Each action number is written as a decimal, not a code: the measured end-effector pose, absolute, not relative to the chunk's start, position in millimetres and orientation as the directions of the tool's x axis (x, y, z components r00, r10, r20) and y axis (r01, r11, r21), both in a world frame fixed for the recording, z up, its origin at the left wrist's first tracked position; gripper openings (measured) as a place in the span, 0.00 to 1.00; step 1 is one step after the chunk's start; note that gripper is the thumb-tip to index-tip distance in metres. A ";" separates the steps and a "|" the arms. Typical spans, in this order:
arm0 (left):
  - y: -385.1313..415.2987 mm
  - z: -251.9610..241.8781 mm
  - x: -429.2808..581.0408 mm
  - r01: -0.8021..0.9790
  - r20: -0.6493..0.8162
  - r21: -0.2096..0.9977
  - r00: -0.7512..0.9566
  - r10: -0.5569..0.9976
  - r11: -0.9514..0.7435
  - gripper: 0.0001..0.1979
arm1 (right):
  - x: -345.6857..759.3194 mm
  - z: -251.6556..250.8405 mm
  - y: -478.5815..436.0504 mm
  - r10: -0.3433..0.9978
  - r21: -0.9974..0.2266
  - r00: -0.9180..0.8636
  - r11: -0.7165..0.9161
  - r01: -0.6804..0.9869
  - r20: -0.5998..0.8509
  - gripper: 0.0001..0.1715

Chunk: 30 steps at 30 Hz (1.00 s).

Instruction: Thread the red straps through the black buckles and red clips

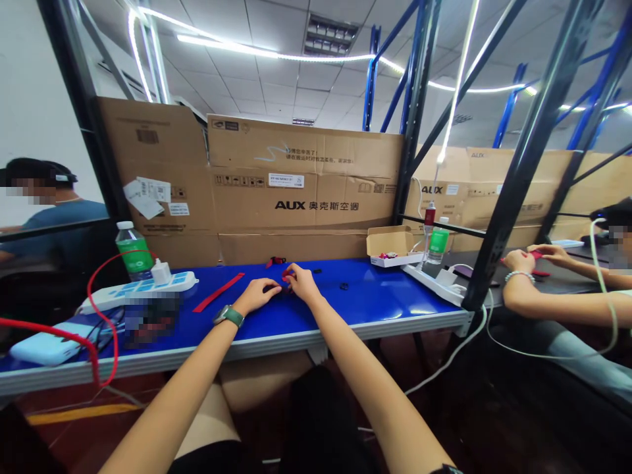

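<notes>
small red part (286,274) pinched by the right hand (302,283), left hand (255,295) half-closed just beside it, before an aux carton (306,205).

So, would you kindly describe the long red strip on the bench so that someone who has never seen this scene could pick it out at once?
Find the blue workbench below the AUX cartons. Left of the person's left hand, a flat red strip lies slantwise on the blue top, near the white power strip. Unlike the looping red cable, it is straight and flat.
</notes>
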<state>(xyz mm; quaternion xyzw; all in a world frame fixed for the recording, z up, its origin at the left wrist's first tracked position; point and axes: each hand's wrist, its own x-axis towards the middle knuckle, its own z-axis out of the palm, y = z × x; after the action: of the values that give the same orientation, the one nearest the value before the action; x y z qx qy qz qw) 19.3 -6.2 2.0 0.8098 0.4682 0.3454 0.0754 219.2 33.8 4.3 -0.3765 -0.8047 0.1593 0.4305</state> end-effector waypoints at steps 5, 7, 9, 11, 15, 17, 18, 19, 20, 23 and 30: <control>5.7 -1.1 11.1 0.729 0.529 0.539 0.096 0.843 -0.421 0.25 | 215.7 10.1 27.6 0.719 -0.441 -0.413 0.680 0.586 0.559 0.12; 8.2 -2.0 9.5 0.724 0.527 0.567 0.047 0.848 -0.393 0.26 | 211.8 12.3 23.2 0.721 -0.341 -0.437 0.660 0.670 0.538 0.13; 9.1 -2.7 9.1 0.710 0.519 0.583 0.047 0.854 -0.394 0.26 | 208.0 14.0 17.7 0.713 -0.233 -0.469 0.648 0.726 0.521 0.14; 9.1 -3.4 9.2 0.702 0.527 0.584 0.056 0.848 -0.409 0.25 | 204.8 15.3 12.1 0.691 -0.141 -0.516 0.657 0.741 0.507 0.15; 8.0 -3.6 10.0 0.716 0.536 0.549 0.094 0.839 -0.431 0.24 | 200.9 17.8 2.9 0.670 -0.035 -0.570 0.662 0.749 0.476 0.15; 6.9 -2.5 10.9 0.722 0.533 0.528 0.129 0.836 -0.448 0.25 | 199.9 19.0 0.3 0.682 -0.025 -0.554 0.641 0.767 0.477 0.14; 6.2 -1.7 11.6 0.725 0.535 0.519 0.138 0.834 -0.453 0.25 | 199.7 19.6 -0.5 0.690 -0.025 -0.540 0.627 0.779 0.482 0.14; 5.3 -0.8 12.2 0.729 0.538 0.512 0.140 0.831 -0.454 0.25 | 199.7 20.0 -0.9 0.698 -0.026 -0.524 0.612 0.790 0.488 0.14; 4.4 0.1 12.9 0.733 0.543 0.508 0.134 0.829 -0.452 0.26 | 200.1 20.3 -1.1 0.705 -0.026 -0.510 0.597 0.802 0.494 0.14; 2.3 1.9 14.2 0.739 0.558 0.495 0.133 0.819 -0.457 0.25 | 202.5 20.2 -0.3 0.717 -0.007 -0.502 0.577 0.816 0.484 0.15; 2.6 1.9 13.3 0.759 0.604 0.431 0.159 0.781 -0.488 0.23 | 203.0 17.7 0.2 0.692 0.034 -0.559 0.614 0.788 0.457 0.14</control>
<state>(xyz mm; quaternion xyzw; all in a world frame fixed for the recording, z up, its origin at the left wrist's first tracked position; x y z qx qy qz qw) 13.3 2.6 1.9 0.7611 0.5058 0.4059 0.0133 203.0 0.2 17.7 -0.4229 -0.8750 -0.1181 0.2039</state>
